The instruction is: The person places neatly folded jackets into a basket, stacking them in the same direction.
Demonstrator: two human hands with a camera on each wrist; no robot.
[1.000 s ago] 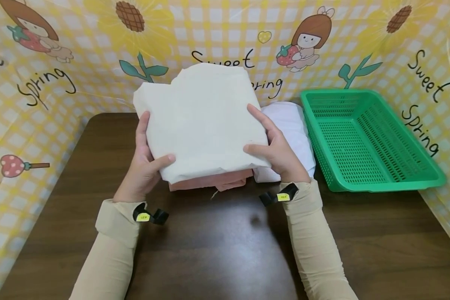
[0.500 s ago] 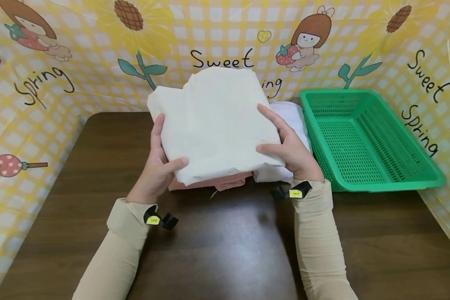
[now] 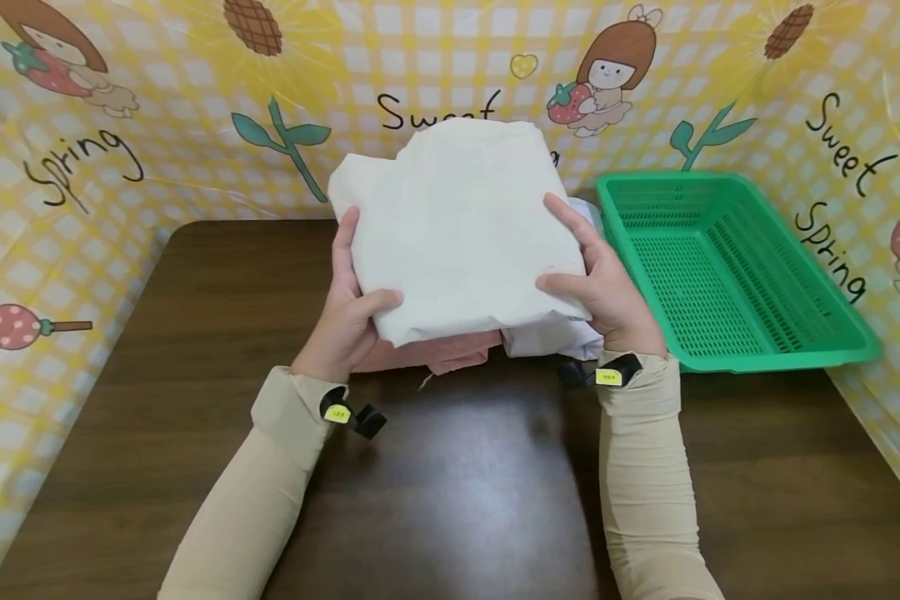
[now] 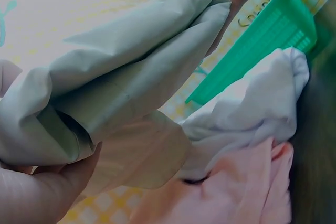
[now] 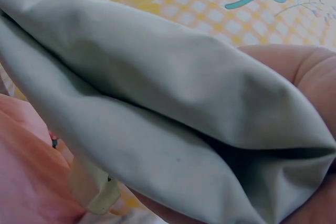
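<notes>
A folded white cloth is held up by both hands above the table, its flat upper face toward the head camera. My left hand grips its left edge, thumb on top and the other fingers along the side. On the opposite edge my right hand pinches it in the same way. The left wrist view shows the cloth's folded layers parting at the near edge, with a loose flap drooping below. Partly hidden beneath the cloth lie a folded pink cloth and a second white cloth.
A green perforated plastic basket stands at the right, close by the second white cloth and my right hand. The dark wooden table runs back to a yellow checked backdrop that closes in the rear and sides.
Both hands have carried the folded white cloth to the right, toward the basket, with their grip unchanged. It now covers more of the second white cloth.
</notes>
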